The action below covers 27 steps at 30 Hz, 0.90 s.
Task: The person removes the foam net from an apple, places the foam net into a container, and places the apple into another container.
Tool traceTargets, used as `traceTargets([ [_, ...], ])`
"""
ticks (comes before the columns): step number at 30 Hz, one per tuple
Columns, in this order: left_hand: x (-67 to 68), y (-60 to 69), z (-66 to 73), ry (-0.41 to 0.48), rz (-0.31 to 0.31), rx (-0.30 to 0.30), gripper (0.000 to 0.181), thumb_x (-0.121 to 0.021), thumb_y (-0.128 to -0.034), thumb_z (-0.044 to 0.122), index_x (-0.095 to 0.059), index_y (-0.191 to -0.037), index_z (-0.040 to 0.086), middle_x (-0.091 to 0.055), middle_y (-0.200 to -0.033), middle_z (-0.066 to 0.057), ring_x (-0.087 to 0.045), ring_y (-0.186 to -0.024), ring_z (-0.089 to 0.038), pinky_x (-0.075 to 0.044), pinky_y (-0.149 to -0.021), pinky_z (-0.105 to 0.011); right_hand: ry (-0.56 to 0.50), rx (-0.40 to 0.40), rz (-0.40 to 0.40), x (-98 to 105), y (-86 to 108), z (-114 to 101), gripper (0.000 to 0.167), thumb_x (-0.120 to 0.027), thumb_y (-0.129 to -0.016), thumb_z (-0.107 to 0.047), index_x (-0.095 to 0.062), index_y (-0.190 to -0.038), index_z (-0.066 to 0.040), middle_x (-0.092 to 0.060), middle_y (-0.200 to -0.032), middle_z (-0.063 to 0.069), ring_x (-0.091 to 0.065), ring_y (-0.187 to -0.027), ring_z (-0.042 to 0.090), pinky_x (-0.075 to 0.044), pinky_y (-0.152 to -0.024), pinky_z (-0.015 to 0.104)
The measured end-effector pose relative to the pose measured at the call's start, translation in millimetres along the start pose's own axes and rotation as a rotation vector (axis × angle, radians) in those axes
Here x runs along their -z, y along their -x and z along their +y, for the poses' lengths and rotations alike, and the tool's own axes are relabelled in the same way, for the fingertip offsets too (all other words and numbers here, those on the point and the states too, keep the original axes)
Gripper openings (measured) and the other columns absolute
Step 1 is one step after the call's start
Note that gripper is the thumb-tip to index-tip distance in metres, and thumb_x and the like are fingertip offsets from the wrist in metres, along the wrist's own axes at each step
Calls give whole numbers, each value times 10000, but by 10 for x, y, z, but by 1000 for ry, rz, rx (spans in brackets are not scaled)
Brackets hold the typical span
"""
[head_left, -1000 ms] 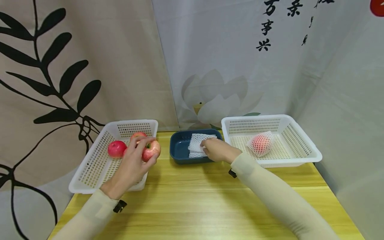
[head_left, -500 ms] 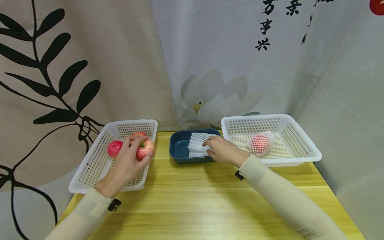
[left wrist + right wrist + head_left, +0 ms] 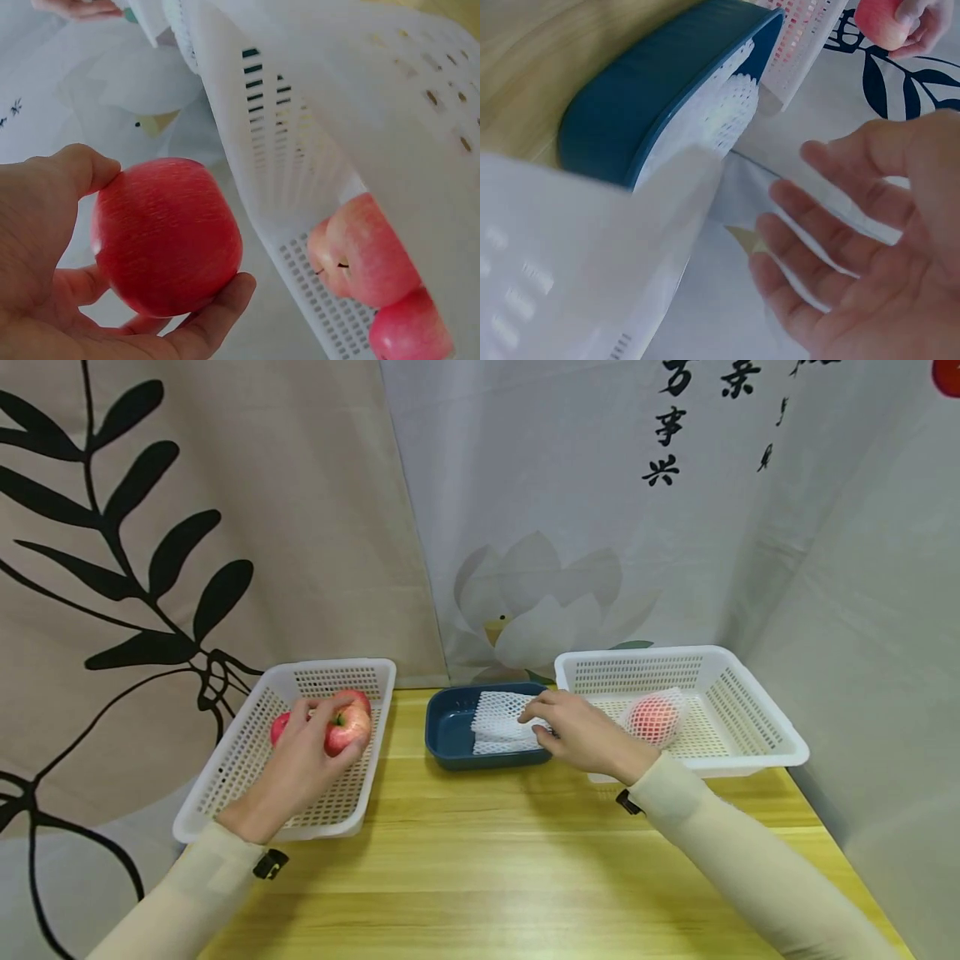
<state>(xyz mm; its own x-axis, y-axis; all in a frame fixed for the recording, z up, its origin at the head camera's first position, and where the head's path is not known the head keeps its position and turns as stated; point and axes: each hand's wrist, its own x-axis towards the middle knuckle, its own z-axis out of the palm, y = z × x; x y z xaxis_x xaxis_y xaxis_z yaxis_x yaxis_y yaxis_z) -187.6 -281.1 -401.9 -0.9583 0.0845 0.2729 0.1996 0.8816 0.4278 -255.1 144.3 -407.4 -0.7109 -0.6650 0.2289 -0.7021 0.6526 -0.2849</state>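
Over the left white basket point(image 3: 247, 793), my left hand point(image 3: 292, 768) grips a red apple point(image 3: 347, 731) between thumb and fingers. In the left wrist view this apple point(image 3: 169, 236) is held apart from the basket's wall. Several other apples point(image 3: 375, 251) lie in that basket, partly hidden by the hand in the head view. My right hand point(image 3: 592, 735) hovers at the right end of the blue tray point(image 3: 450, 727), its fingers loosely bent and holding nothing. White foam fruit nets point(image 3: 498, 718) lie flat inside the tray, close to the fingertips.
A second white basket point(image 3: 708, 727) stands on the right with an apple in a foam net point(image 3: 652, 720) inside. All containers sit toward the back of the wooden table point(image 3: 450, 860). A printed curtain point(image 3: 525, 485) hangs behind it.
My left hand has moved left with the apple, from the basket's right edge to over its inside. My right hand has drawn back rightward from the foam nets, and its fingers have spread.
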Motion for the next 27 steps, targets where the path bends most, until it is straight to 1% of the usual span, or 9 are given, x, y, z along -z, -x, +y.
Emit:
traceTargets([
  [4,20,-24,-58,-8,-2,19,667,-827,-1065,249,-569,-1663,107,-516,-1434,-299,-645,-1106,-450,-636,-903,-586,-24,21,20,42,71,90,236,-694,-1142,-60,-824,-1338,-88,-802,-1394,125,-771,-1276,341,-662,-1092,544],
  [8,33,-42,-123,-9,-2,29,662,-837,-1044,246,-588,-1627,56,-506,-1455,-307,-627,-1148,-463,-616,-941,-617,-25,40,28,67,142,185,234,-699,-1140,-45,-823,-1332,-95,-796,-1391,122,-761,-1306,348,-657,-1115,551],
  [12,38,-51,-201,3,-2,32,652,-846,-1046,250,-600,-1610,36,-492,-1502,-327,-619,-1199,-474,-608,-987,-644,-21,51,39,106,217,268,227,-711,-1133,-33,-827,-1321,-86,-793,-1392,124,-758,-1329,358,-648,-1139,563],
  [15,60,-51,-251,6,-7,39,642,-840,-1068,273,-598,-1605,19,-484,-1526,-346,-627,-1225,-488,-608,-1019,-672,-22,40,50,156,274,314,225,-715,-1131,-36,-830,-1315,-94,-788,-1413,126,-752,-1354,374,-634,-1163,587],
  [18,90,-59,-298,-8,-25,66,649,-821,-1090,306,-577,-1620,21,-474,-1545,-368,-630,-1243,-510,-601,-1043,-708,-27,23,61,214,325,354,229,-714,-1130,-34,-829,-1315,-105,-785,-1424,119,-742,-1382,384,-615,-1189,610],
  [21,121,-65,-356,-23,-49,91,675,-818,-1093,311,-550,-1633,6,-465,-1558,-396,-628,-1254,-543,-587,-1056,-742,-26,13,72,269,374,394,228,-714,-1129,-31,-828,-1318,-87,-788,-1427,133,-734,-1398,403,-599,-1207,630],
  [24,156,-69,-417,-41,-66,98,702,-836,-1083,307,-538,-1633,-11,-469,-1557,-419,-628,-1262,-568,-576,-1056,-762,-20,0,82,315,422,445,231,-713,-1124,-25,-828,-1318,-74,-792,-1434,149,-735,-1402,414,-593,-1210,640],
  [27,193,-79,-477,-45,-80,92,713,-847,-1079,295,-532,-1632,-25,-475,-1556,-436,-609,-1290,-580,-560,-1064,-766,-19,-15,89,357,473,504,236,-718,-1119,-21,-830,-1318,-84,-796,-1440,145,-738,-1404,413,-597,-1202,641],
])
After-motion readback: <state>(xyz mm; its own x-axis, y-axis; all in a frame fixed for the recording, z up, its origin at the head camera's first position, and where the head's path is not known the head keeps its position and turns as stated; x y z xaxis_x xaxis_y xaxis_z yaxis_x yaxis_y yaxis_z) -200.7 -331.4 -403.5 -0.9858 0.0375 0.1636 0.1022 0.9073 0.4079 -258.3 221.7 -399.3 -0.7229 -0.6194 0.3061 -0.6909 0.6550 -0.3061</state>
